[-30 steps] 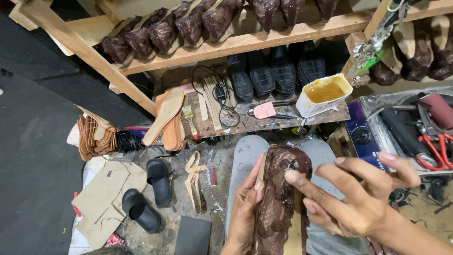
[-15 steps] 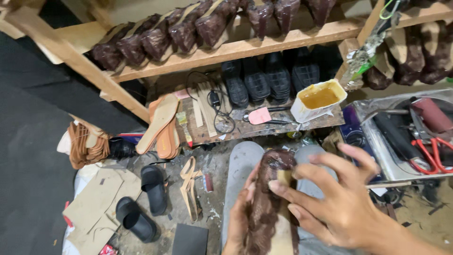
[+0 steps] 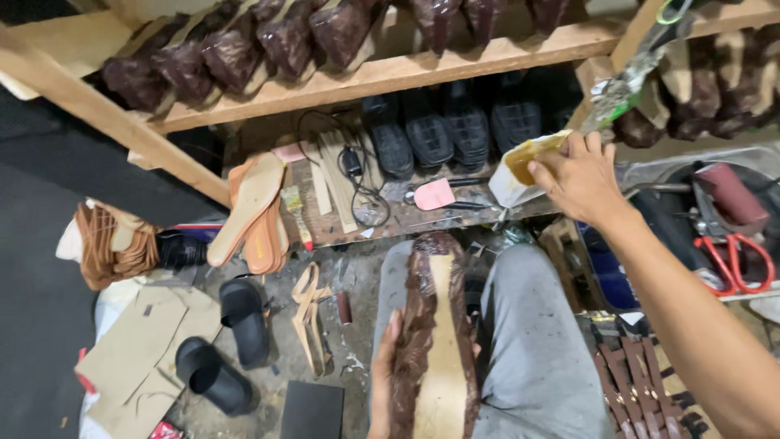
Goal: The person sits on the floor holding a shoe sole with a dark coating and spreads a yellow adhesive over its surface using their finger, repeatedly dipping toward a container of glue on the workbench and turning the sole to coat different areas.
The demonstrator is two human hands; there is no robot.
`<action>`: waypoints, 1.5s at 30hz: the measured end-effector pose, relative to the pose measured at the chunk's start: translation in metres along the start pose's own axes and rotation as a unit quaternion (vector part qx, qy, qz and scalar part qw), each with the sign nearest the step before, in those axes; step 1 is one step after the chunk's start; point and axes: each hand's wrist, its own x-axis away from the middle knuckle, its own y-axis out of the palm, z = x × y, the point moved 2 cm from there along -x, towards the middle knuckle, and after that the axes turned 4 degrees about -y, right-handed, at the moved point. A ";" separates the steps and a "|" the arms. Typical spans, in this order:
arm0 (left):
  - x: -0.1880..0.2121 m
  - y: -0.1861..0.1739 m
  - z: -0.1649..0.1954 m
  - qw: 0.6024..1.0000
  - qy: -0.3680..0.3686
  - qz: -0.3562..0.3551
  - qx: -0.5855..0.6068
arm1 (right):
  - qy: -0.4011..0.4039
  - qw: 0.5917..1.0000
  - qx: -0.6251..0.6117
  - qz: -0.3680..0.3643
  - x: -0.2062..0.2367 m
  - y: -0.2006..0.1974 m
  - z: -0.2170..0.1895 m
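The left hand [image 3: 382, 382] is closed around a brown woven shoe upper on its pale last [image 3: 436, 341], which is held sole side up over the lap, at the bottom edge of the view. The right hand [image 3: 578, 175] is stretched well away from it, to the far right; its fingers are seen on the rim of a white container of yellow glue [image 3: 520, 167], at the right end of a low wooden board [image 3: 390, 223]. Above, brown uppers wrapped in clear bags [image 3: 284, 41] are lined along a wooden shelf [image 3: 406, 71].
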 end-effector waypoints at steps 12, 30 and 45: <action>0.015 0.078 0.021 0.996 0.077 0.014 -0.050 | 0.025 0.946 -0.309 0.096 0.044 -0.103 -0.085; 0.063 0.113 0.008 0.985 0.114 -0.092 -0.093 | -0.140 0.948 -0.135 0.250 0.114 -0.196 -0.204; 0.081 0.111 0.002 0.983 0.103 -0.109 -0.102 | -0.225 0.934 -0.061 0.272 0.132 -0.203 -0.200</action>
